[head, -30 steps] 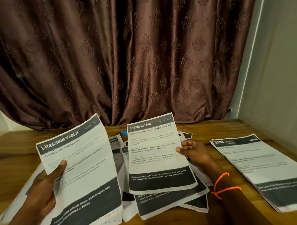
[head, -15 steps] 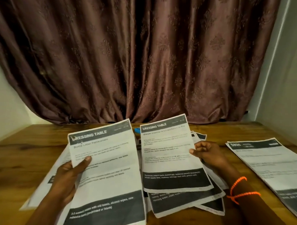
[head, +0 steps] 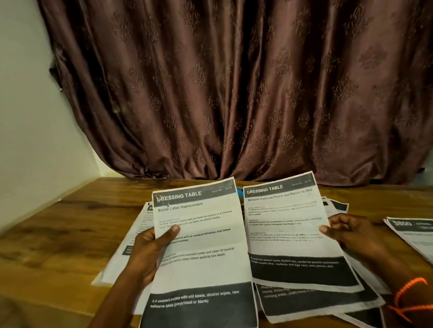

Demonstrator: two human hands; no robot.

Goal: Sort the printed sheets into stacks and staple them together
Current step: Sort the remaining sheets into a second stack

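Note:
My left hand point(head: 149, 251) grips a printed sheet headed "DRESSING TABLE, Bottle Label Replacement" point(head: 202, 263), thumb on its front. My right hand point(head: 350, 235) pinches the right edge of a second "DRESSING TABLE" sheet point(head: 288, 237) about an eyebrow pencil. Both sheets are held up side by side above a loose pile of printed sheets point(head: 316, 303) on the wooden table point(head: 52, 240). A separate stack of sheets point(head: 422, 241) lies at the right. More sheets point(head: 129, 244) lie at the left, behind my left hand. A small blue object point(head: 241, 192) peeks out between the two held sheets.
A brown patterned curtain point(head: 232, 88) hangs behind the table's far edge. A pale wall point(head: 22, 122) closes the left side. An orange string bracelet point(head: 409, 296) circles my right wrist. Bare wood shows at the table's left.
The view has swung to the left. My left hand has brought its sheet up next to the sheet in my right hand; both grips are unchanged.

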